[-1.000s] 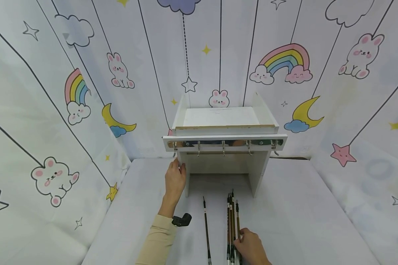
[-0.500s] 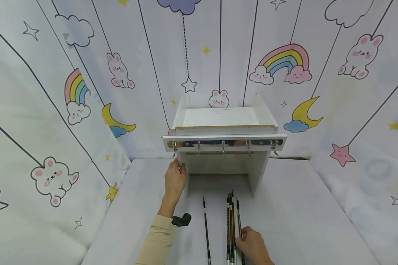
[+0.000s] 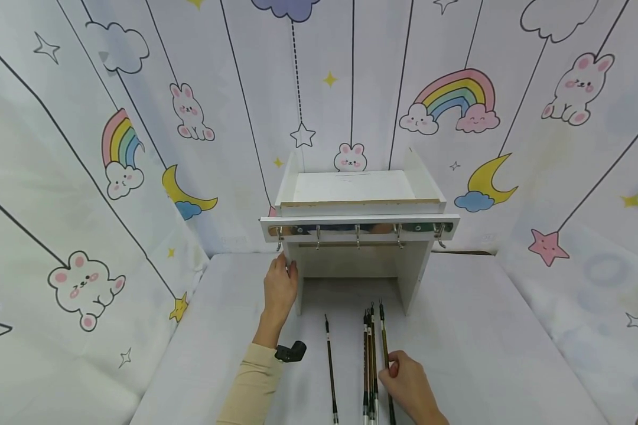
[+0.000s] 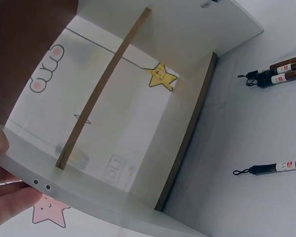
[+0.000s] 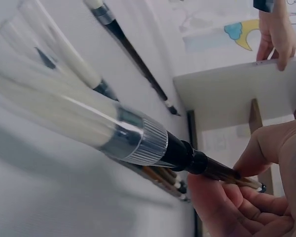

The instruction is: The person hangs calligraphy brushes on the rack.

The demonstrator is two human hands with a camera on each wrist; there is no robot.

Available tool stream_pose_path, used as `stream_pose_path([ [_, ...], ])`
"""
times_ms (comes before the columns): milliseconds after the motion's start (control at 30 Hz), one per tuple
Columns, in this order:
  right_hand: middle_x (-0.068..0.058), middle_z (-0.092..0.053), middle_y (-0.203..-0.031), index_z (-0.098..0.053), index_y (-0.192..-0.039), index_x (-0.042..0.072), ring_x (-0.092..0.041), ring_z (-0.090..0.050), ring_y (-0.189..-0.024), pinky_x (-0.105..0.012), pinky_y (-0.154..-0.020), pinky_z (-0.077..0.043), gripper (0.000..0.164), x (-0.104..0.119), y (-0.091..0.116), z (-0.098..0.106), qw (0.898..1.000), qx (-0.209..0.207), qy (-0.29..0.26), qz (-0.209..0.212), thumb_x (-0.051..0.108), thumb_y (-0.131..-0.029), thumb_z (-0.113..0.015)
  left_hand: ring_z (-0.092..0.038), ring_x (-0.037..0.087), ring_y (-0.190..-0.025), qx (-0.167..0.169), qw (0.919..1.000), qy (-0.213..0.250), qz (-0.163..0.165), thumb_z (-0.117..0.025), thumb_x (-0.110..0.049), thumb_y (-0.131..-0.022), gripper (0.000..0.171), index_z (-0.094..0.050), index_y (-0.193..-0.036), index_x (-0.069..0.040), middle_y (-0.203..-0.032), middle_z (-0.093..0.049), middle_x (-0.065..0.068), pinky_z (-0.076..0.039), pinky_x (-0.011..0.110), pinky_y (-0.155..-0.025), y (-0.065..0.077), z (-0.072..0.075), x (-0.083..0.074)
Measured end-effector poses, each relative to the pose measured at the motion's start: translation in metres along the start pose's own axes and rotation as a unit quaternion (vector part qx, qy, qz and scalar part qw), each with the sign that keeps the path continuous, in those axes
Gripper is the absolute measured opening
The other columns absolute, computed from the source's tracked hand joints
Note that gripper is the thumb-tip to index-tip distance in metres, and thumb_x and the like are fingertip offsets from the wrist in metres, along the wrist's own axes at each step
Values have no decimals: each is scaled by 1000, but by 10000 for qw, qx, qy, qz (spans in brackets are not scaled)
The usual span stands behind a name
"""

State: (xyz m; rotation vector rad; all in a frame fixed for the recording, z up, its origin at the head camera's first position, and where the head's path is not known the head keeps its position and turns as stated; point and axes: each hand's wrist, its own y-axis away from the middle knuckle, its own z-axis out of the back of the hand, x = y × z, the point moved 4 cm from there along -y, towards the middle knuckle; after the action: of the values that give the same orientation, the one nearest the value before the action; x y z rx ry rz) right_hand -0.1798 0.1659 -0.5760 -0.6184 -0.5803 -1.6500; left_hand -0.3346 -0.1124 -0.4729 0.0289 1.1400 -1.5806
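A white shelf rack (image 3: 417,271) with metal hooks (image 3: 358,236) along its front rail stands on the white table. My left hand (image 3: 280,289) grips the front edge of its left side panel (image 4: 79,190), thumb inside and fingers outside. Between thumb and fingers my right hand (image 3: 410,383) pinches a calligraphy brush (image 3: 385,339) by its dark handle. Its white bristle end, under a clear cap (image 5: 84,116), points back toward the wrist, and its loop end toward the rack. Just left of it lie several similar brushes (image 3: 370,360) side by side; a single brush (image 3: 331,366) lies apart, farther left.
A white backdrop (image 3: 234,88) printed with rabbits, clouds and rainbows rises behind and at both sides. The rack has an upper tray (image 3: 356,187) and an open space below its hook rail. A black camera (image 3: 292,352) sits at my left wrist.
My right hand has drawn the pinched brush away from the others, slightly right and forward toward the rack. The left hand has stayed at the side panel.
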Motion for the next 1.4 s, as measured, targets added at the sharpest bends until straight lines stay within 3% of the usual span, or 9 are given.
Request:
stream_pose_path([
  [267,4,-56,-70,-67,-104,-1,-6,-47,-61,-19,-54,-42,27,21,6,17,9982,-373,-125,459,7,-78,-64,-68,34,-76,-77,10000,-32,-46,-59,-8,-98,33,-57,-125,11,-97,-66,26,-56,46,-61,0,1,0],
  [667,5,-55,-68,-66,-98,-2,1,-49,-59,-18,-53,-47,24,40,10,44,9849,-1130,-171,1303,0,-74,-69,-69,35,-76,-33,10000,-18,7,-59,-8,-98,34,-57,-126,12,-97,-66,27,-57,47,-61,-1,2,-2],
  [867,8,-55,-68,-66,-96,-2,3,-48,-59,-18,-53,-48,25,44,11,55,9707,-1590,-287,1779,-5,-71,-71,-70,33,-74,44,9998,-177,-22,-59,-7,-98,30,-57,-120,14,-91,-65,25,-58,41,-58,0,1,-2],
  [1100,5,-57,-67,-65,-93,-5,3,-51,-59,-9,-51,-45,26,48,9,75,9387,-2280,-282,2570,-11,-68,-70,-70,35,-76,56,9998,-197,8,-59,-7,-98,30,-57,-120,14,-92,-65,25,-58,42,-59,-1,1,-2],
  [1400,3,-58,-67,-64,-92,-6,1,-52,-59,-8,-52,-46,26,46,5,89,9300,-2528,-292,2653,-12,-68,-69,-70,37,-75,-31,9998,-169,-45,-60,-6,-97,30,-58,-120,13,-92,-66,26,-58,46,-59,-1,0,-1],
])
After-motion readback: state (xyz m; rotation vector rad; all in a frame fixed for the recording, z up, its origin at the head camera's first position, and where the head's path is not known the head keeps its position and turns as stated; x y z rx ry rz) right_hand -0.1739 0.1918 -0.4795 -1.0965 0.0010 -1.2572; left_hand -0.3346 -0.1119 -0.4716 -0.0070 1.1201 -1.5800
